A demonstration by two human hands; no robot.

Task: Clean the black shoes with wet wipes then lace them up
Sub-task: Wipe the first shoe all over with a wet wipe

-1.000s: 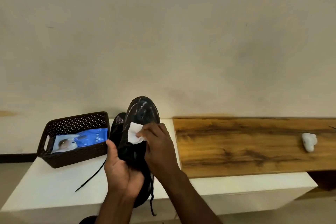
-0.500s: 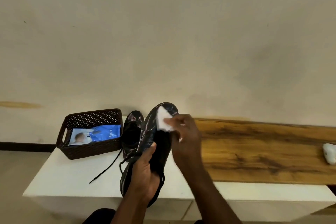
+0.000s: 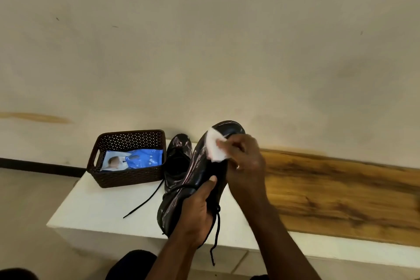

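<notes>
My left hand [image 3: 195, 213] grips a glossy black shoe [image 3: 200, 166] from below at its heel end, toe pointing up and away. My right hand [image 3: 244, 161] presses a white wet wipe [image 3: 216, 149] against the shoe's upper near the toe. A black lace [image 3: 216, 234] dangles from the held shoe. The second black shoe [image 3: 177, 161] stands on the white table behind it, next to the basket, with its own lace [image 3: 145, 200] trailing across the tabletop.
A dark brown woven basket [image 3: 127, 175] with a blue and white wipes pack [image 3: 134, 161] sits at the table's back left. The white table [image 3: 95, 207] adjoins a wooden surface [image 3: 341, 195] on the right. A pale wall rises behind.
The wipe and my right hand have slid from the middle of the shoe up toward its toe. The view has shifted right, so the crumpled white wipe on the wood left the frame.
</notes>
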